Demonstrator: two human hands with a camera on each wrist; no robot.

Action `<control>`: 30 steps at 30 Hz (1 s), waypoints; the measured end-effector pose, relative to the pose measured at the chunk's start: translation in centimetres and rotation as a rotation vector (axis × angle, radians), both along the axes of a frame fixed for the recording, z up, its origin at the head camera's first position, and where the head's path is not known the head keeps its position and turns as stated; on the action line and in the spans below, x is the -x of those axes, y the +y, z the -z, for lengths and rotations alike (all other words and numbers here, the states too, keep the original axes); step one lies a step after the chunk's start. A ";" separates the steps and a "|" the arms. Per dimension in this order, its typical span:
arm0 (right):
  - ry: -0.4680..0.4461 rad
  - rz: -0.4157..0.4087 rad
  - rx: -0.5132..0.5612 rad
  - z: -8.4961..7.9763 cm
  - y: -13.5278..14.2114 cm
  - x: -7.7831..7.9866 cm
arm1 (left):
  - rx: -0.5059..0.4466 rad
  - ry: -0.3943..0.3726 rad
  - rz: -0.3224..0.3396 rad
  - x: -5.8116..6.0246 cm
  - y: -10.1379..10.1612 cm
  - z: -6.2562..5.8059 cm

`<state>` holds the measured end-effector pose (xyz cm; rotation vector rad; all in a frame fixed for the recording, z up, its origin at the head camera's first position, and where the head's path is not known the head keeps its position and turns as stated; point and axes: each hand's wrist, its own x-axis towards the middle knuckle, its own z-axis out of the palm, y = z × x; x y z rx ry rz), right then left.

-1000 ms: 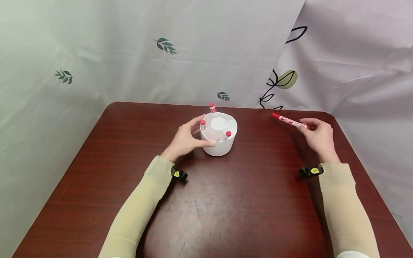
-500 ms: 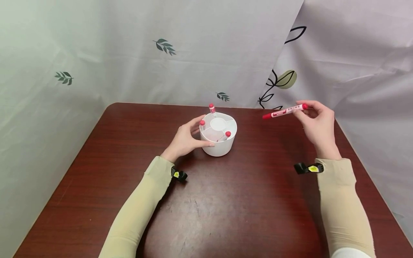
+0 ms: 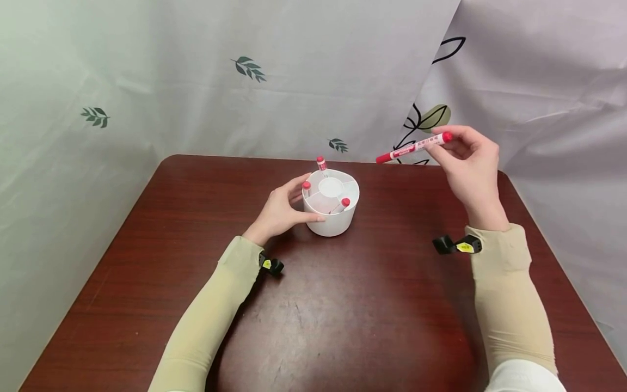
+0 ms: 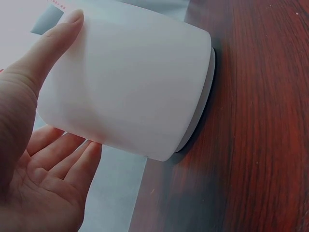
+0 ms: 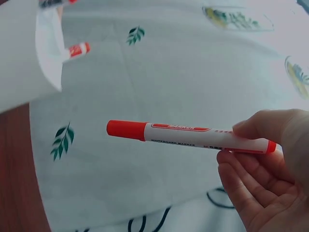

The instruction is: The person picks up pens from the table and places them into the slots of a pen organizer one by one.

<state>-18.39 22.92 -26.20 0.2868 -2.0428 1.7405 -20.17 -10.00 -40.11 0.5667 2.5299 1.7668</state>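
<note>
A white round pen holder (image 3: 330,223) with divided compartments stands on the table, three red-ended markers leaning inside it. My left hand (image 3: 278,211) holds its left side, thumb along the near wall and fingers round the far side. The left wrist view shows the holder's smooth wall (image 4: 140,82) between that thumb and the fingers. Up in the air on the right, my right hand (image 3: 469,169) pinches a red-and-white whiteboard marker (image 3: 410,148) near its rear end. The marker's red cap (image 5: 126,130) points left, toward the holder, well apart from it.
The dark reddish-brown table (image 3: 313,305) has its back edge close behind the holder. A pale curtain (image 3: 196,81) with leaf prints hangs behind and at both sides. Each wrist wears a black strap-like device (image 3: 458,245).
My right hand has lifted the marker up from near the table and brought it slightly left, its rear end now tilted upward. The left hand and pen holder stay in place.
</note>
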 end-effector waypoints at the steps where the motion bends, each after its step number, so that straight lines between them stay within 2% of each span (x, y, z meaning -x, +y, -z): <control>1: 0.007 -0.006 -0.001 -0.3 -0.3 -0.1 | 0.001 0.001 0.000 0.0 0.0 0.0; 7: 0.034 -0.069 0.036 -1.1 -2.1 -0.8 | 0.009 -0.003 -0.002 0.0 -0.1 -0.2; 15: 0.059 -0.131 0.042 -0.9 -3.7 -1.7 | 0.008 -0.003 0.004 -0.1 -0.1 -0.2; 20: 0.060 -0.140 -0.059 -0.4 -4.5 -2.1 | 0.017 -0.013 -0.003 -0.2 -0.2 0.0; 25: 0.024 -0.157 -0.170 0.3 -5.0 -2.2 | 0.024 -0.022 0.002 -0.3 -0.1 -0.2; 30: -0.003 -0.223 -0.249 1.9 -6.1 -1.7 | 0.022 -0.007 0.000 -0.2 0.0 -0.4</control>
